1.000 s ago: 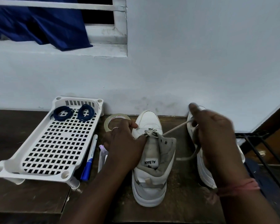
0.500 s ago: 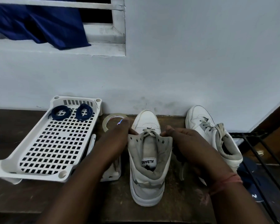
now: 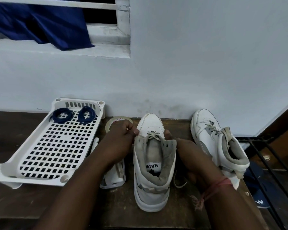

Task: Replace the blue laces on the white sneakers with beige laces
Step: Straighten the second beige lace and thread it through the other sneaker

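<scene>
Head view: your left hand [image 3: 119, 143] is pinching the beige lace [image 3: 154, 135] at the left eyelet edge of the near sneaker [image 3: 154, 165], fingers curled tight on it. Your right hand [image 3: 188, 156] is pressing against the sneaker's right collar side, thumb tip up by the top eyelets; its fingers are hiding behind the shoe, so you cannot tell whether they are gripping anything (a loose lace end is trailing on the table [image 3: 15, 200] just below that hand). The near sneaker is standing upright between your hands, toe toward the wall [image 3: 189, 63], tongue open, only the lowest eyelets laced. The second sneaker [image 3: 218, 143] is sitting to the right, already carrying beige lacing, heel overhanging the table edge. The two blue laces [image 3: 73, 115] are lying coiled side by side at the far end of the white perforated tray [image 3: 53, 151] on the left. A tape roll [image 3: 113, 123] is leaning behind your left hand, a white marker [image 3: 95, 141] is peeking out beside the tray, and a clear plastic packet [image 3: 114, 178] is lying under your left forearm. A black metal rack [image 3: 264, 163] is standing at the far right.
</scene>
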Demonstrator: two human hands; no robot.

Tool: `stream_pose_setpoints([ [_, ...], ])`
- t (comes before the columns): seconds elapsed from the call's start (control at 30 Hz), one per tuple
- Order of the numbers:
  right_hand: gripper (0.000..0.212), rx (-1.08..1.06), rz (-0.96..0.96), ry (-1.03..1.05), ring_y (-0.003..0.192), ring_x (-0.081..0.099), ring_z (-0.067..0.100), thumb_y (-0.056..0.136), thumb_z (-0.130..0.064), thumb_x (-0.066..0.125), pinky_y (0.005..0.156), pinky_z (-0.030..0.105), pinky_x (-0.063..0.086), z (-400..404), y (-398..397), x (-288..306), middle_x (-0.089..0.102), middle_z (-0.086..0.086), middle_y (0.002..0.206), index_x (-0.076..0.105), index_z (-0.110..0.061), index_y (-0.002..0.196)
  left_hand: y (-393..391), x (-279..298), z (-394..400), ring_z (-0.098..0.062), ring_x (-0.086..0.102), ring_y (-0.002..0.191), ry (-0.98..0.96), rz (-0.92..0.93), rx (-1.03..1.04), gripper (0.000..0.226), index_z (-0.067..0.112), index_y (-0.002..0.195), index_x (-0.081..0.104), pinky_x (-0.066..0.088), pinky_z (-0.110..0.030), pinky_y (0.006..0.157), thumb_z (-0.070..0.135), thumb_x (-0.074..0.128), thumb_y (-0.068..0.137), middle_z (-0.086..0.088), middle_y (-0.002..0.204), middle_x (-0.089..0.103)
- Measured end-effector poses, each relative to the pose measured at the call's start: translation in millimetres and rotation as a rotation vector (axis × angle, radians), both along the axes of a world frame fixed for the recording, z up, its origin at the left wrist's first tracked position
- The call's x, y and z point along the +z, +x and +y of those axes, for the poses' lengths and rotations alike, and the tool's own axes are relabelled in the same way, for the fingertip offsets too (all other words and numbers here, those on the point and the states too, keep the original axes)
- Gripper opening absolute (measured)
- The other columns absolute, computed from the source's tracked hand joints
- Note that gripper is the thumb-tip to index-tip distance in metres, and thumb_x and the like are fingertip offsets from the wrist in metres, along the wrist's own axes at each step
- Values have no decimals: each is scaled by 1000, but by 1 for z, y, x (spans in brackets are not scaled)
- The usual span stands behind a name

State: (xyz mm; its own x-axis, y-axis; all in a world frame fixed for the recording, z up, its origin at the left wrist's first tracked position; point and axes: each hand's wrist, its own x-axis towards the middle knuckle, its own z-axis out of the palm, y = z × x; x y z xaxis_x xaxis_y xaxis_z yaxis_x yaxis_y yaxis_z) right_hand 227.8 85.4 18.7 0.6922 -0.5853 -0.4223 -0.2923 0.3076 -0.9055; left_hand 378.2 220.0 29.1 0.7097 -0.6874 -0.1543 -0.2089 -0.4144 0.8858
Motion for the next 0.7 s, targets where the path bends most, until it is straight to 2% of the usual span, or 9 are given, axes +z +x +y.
stream_pose_setpoints([
  [0.07,69,-31,-5,-11,101,70,46,72,-67,75,95,67,52,-1,2,-3,74,25,101,75,-3,99,-2,1,-2,-8,57,56,-44,47,36,15,19,92,65,45,-33,59,18,55,103,0,70,66],
  [0.13,76,-108,-33,21,88,67,44,70,-55,81,89,64,55,-3,2,-4,69,34,103,65,9,107,-1,-2,-2,-14,68,73,-19,-63,11,21,22,100,72,55,-36,69,12,55,102,-3,85,74],
  [0.2,63,-173,-68,43,79,57,37,78,-41,79,75,51,50,-2,2,-2,62,30,90,62,13,104,1,-3,1,-15,67,81,75,-273,-52,27,21,95,76,54,-28,73,5,55,98,4,87,72],
  [0.27,43,-230,-101,83,75,50,34,77,-38,78,68,46,44,-4,2,-6,55,23,85,67,-1,98,3,-1,5,-15,60,72,139,-362,-52,32,27,77,67,45,-25,61,0,55,91,9,74,63],
  [0.37,29,-314,-141,101,61,45,29,81,-33,76,61,41,41,-5,1,-4,48,18,74,62,-11,95,11,-2,11,-7,58,64,142,-306,-22,40,27,64,49,40,-19,51,-2,53,90,6,67,59],
  [0.43,20,-329,-131,61,55,43,24,91,-28,71,55,34,38,-6,-1,-5,45,14,67,60,-12,92,13,-2,13,-1,61,67,110,-248,-36,46,30,63,52,40,-12,54,-4,51,94,7,71,65],
  [0.57,20,-297,-116,-12,44,38,16,96,-27,67,43,17,31,-4,-4,-3,40,7,53,59,-11,85,12,0,10,-6,51,56,-5,0,-40,31,17,81,63,41,-24,57,12,45,106,7,67,57],
  [0.6,22,-286,-110,-12,42,37,16,96,-28,67,43,17,32,-3,-3,-1,40,6,51,59,-11,84,11,1,8,-7,52,56,-11,58,-34,28,12,86,62,45,-25,57,19,45,107,3,70,57],
  [0.7,30,-260,-121,62,56,43,24,93,-34,70,56,34,40,1,-1,4,44,13,61,60,-10,79,6,-2,-1,-29,61,79,-37,49,0,34,14,86,60,54,-41,80,43,47,98,-15,86,63],
])
